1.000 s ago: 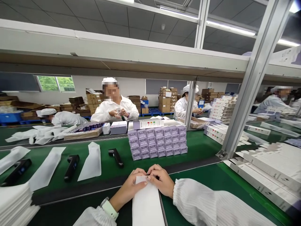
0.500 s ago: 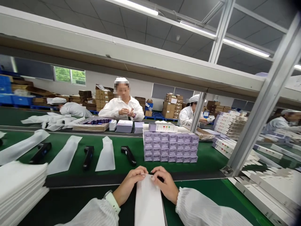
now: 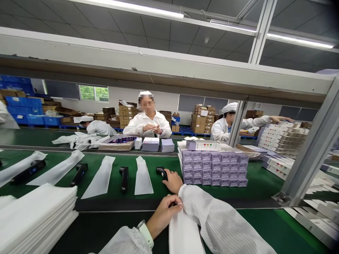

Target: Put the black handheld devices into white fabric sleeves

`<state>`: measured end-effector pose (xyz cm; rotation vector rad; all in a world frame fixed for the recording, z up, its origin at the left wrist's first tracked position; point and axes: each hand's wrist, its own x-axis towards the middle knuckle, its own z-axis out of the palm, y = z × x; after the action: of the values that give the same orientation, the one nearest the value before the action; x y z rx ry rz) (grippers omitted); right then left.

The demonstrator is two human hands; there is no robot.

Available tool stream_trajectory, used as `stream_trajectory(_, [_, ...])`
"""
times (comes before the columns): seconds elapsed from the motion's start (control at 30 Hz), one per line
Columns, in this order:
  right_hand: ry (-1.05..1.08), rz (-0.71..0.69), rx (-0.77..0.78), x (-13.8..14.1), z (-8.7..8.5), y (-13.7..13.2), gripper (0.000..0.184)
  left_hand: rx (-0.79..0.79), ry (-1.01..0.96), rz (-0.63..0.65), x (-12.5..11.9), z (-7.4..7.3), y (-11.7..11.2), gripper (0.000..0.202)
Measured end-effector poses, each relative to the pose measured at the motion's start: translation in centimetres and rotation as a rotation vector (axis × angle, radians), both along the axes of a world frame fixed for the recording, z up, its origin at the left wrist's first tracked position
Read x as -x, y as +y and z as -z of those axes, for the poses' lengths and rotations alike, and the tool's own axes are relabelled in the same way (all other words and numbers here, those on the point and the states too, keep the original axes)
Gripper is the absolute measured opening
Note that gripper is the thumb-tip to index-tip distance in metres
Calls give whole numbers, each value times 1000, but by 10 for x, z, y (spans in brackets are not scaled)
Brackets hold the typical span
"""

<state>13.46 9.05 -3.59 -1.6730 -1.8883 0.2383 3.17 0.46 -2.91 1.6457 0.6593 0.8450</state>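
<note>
My left hand (image 3: 167,212) is closed, with thumb and forefinger pinching the upper end of a white foam sleeve (image 3: 185,233) that lies lengthwise in front of me. My right hand (image 3: 173,181) reaches over the green belt, its fingers curled onto a black gun-shaped handheld device (image 3: 160,171). That device's handle is mostly hidden under the hand. Left of it, a flat white sleeve (image 3: 143,178) and another black device (image 3: 124,179) rest on the belt, with more of both alternating further left.
Purple boxes (image 3: 214,169) stand stacked right of my right hand. A thick pile of white sleeves (image 3: 42,218) is at the lower left. A metal post (image 3: 304,151) and open white cartons (image 3: 312,225) are on the right. Co-workers sit across; a shelf beam (image 3: 159,63) crosses above.
My right hand has left the sleeve's top and moved forward onto the black device. My left hand still pinches the sleeve. The whole view has shifted, so things appear further right.
</note>
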Motion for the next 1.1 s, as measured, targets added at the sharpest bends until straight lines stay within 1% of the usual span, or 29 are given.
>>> stream_trajectory(0.03, [88,8,9,-2,2,3,47,-3,6,2,1,0,0,13])
stream_trajectory(0.1, [401,-13,17,-10,-2,3,49,7,13,1,1,-1,1,16])
stream_trajectory(0.13, [603,-51,24,-15,-8,0,51,15,20,1,2,-1,2,18])
stream_trajectory(0.2, [986,-173,26,-29,-26,-13,58,28,42,8,3,-3,3,21])
stream_trajectory(0.23, [1124,-246,30,-37,-35,-22,64,29,54,17,3,-4,4,22])
stream_trajectory(0.3, [1273,-358,53,-51,-53,-41,80,14,77,41,3,-10,4,25])
stream_trajectory(0.37, [1320,-399,85,-63,-66,-58,92,-35,95,68,2,-17,2,27])
stream_trajectory(0.43, [1344,-403,93,-71,-73,-71,92,-93,116,99,2,-26,-2,29])
stream_trajectory(0.5, [1356,-418,97,-75,-76,-78,85,-129,132,118,2,-34,-6,29])
stream_trajectory(0.6, [1348,-430,103,-76,-80,-81,71,-136,134,116,2,-43,-11,28])
stream_trajectory(0.73, [1327,-431,57,-78,-87,-82,60,-129,98,126,1,-50,-16,26])
stream_trajectory(0.93, [1318,-452,-22,-79,-97,-84,43,-72,37,143,-5,-58,-20,25])
stream_trajectory(1.0, [1283,-435,-102,-81,-104,-84,41,-77,22,141,-5,-58,-20,25])
stream_trajectory(1.03, [1260,-411,-188,-84,-106,-84,41,-77,18,141,-5,-58,-20,25])
stream_trajectory(1.1, [1184,-335,-444,-92,-108,-87,42,-64,26,147,-3,-56,-20,25])
